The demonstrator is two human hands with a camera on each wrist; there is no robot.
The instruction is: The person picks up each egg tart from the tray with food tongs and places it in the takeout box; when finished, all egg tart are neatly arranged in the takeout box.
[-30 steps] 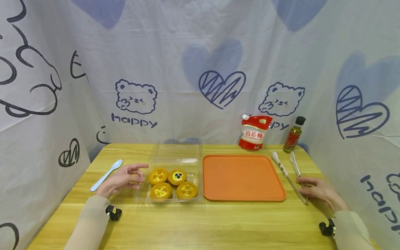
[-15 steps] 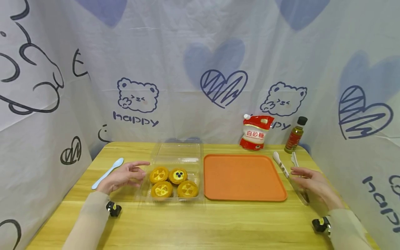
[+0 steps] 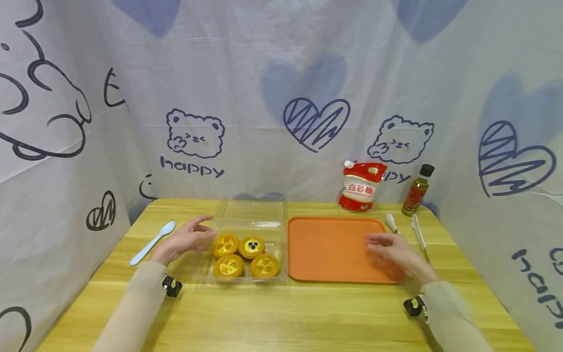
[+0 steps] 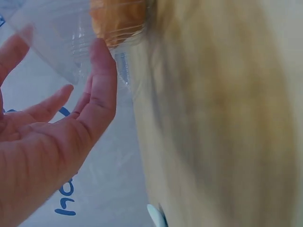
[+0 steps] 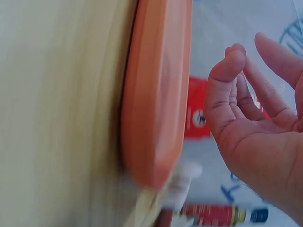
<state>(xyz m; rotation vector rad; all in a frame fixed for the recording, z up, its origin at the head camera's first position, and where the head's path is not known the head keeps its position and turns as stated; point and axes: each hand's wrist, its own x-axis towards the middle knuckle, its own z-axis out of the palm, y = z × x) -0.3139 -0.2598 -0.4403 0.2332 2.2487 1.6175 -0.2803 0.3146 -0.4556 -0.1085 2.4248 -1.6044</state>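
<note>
My left hand (image 3: 184,240) hovers at the left side of a clear plastic clamshell box (image 3: 250,210) whose lid stands open at the back. Its fingers are loosely bent and grip nothing; in the left wrist view a fingertip is close to the box wall, and I cannot tell if it touches. Several egg tarts (image 3: 228,267) sit inside, one topped with blueberries (image 3: 252,246). Over the right part of an orange tray (image 3: 330,254) is my right hand (image 3: 400,255), holding nothing. Beyond that hand lie tongs (image 3: 418,232), partly hidden by it.
A light blue spoon (image 3: 151,244) lies at the left of the wooden table (image 3: 281,318). Along the back right stand a red and white sugar bag (image 3: 360,188) and a black-capped bottle (image 3: 415,193). Patterned cloth (image 3: 250,98) encloses the back and sides.
My right hand has left the tongs and moved left over the tray, while the tongs stay on the table. The left hand has shifted slightly right, nearer the tarts.
</note>
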